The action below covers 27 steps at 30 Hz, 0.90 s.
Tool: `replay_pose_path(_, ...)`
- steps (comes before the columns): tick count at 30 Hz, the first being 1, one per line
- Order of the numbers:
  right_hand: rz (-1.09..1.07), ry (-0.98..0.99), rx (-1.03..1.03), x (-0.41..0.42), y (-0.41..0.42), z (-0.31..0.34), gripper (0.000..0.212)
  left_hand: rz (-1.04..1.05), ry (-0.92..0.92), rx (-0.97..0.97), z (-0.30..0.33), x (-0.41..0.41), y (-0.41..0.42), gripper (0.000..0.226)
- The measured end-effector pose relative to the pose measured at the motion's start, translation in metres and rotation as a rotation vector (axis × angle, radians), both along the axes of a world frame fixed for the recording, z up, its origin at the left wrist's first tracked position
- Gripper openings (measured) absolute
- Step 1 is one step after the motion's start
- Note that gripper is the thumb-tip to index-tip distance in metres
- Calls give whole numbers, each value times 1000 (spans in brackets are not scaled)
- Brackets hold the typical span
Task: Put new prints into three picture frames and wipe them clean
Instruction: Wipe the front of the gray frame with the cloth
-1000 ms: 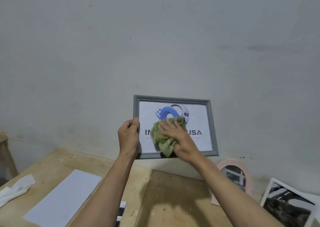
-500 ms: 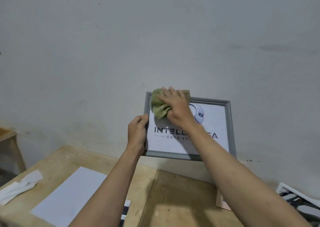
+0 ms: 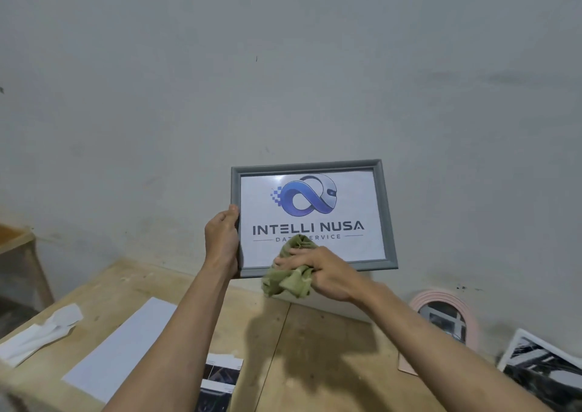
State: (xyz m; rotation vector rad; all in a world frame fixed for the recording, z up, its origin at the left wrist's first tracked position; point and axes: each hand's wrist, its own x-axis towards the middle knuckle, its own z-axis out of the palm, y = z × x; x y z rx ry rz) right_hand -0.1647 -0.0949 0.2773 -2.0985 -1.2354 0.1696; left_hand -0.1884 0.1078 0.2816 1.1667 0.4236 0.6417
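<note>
We see the grey frame [image 3: 386,216] held up off the wooden table [image 3: 283,342], upright and facing us, in front of the grey wall [image 3: 283,65]. Inside it sits the print [image 3: 310,216] with a blue loop logo and the words INTELLI NUSA (second text line partly hidden by the cloth). The left hand [image 3: 222,241] grips the frame's left edge, thumb on the front rail, fingers wrapped behind. The right hand [image 3: 321,273] clutches the green cloth [image 3: 288,278], fingers curled over the bunched fabric, pressing it on the lower middle of the glass and over the bottom rail; part of the cloth hangs below the frame.

On the table: a white sheet [image 3: 126,345] lies flat at near left, crumpled white paper [image 3: 41,329] at far left near the edge, and a strip of small dark photo prints [image 3: 220,380] near centre, between our forearms. To the right, a pink arched frame [image 3: 447,314] leans on the wall with a dark picture inside (its lower part sits behind the right forearm). Further right, at the picture's edge, a white-bordered black-and-white print [image 3: 541,370] lies tilted; we cannot tell whether it is framed. At far left a wooden stool or side table [image 3: 19,248] stands apart from the main table.
</note>
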Motion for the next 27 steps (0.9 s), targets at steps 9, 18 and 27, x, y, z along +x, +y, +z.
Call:
replay_pose_path(9, -407, 173, 194, 35, -100, 29, 30, 106, -17, 172, -10, -2, 22, 30)
replay_pose_path(18, -455, -398, 363, 63, -65, 77, 45, 117, -72, 236, -2, 2, -1, 32)
replay_pose_path(27, -483, 233, 385, 36, -77, 11, 50, 219, -40, 291, -7, -8, 43, 34)
